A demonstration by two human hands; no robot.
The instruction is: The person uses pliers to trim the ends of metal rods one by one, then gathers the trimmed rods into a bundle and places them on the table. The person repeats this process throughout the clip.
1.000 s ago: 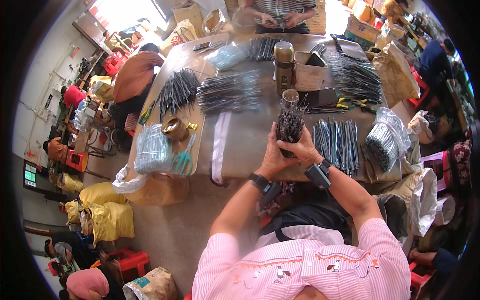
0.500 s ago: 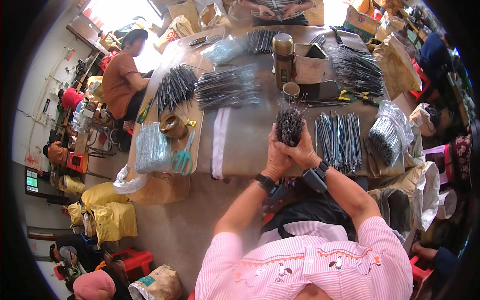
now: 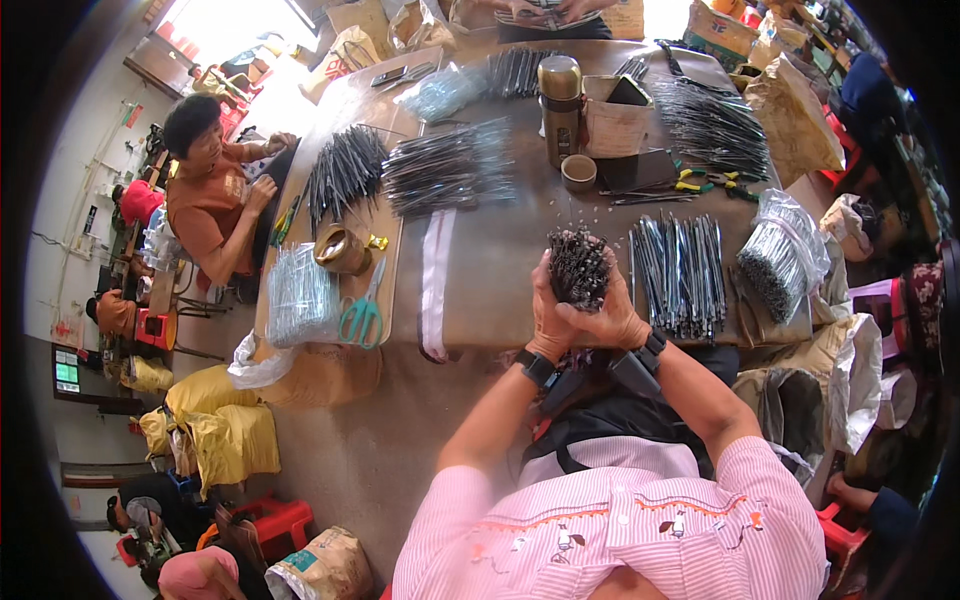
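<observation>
Upright between both palms is a thick bundle of thin dark strips (image 3: 578, 270), its many ends pointing up. My left hand (image 3: 546, 322) wraps the bundle's left side, and my right hand (image 3: 616, 318) wraps its right side. Their lower palms come close together beneath it, hiding the bundle's lower part. Just right of my hands, a row of loose dark strips (image 3: 678, 278) lies on the table (image 3: 480, 310). Beyond the bundle, small pale bits are scattered on the tabletop, near a small brown cup (image 3: 578, 173).
Farther back stand a metallic flask (image 3: 560, 115) and a fabric-like bin (image 3: 614, 120). Pliers (image 3: 712, 184) and a plastic-wrapped bundle (image 3: 782, 262) lie to the right. Left are teal scissors (image 3: 362, 312), a tape roll (image 3: 341, 250) and more strip piles (image 3: 345, 175). A co-worker (image 3: 212, 205) sits at the left.
The bundle has tipped so its end faces up more, looking rounder, and my hands have spread slightly around it. The co-worker at left has turned and raised their hands.
</observation>
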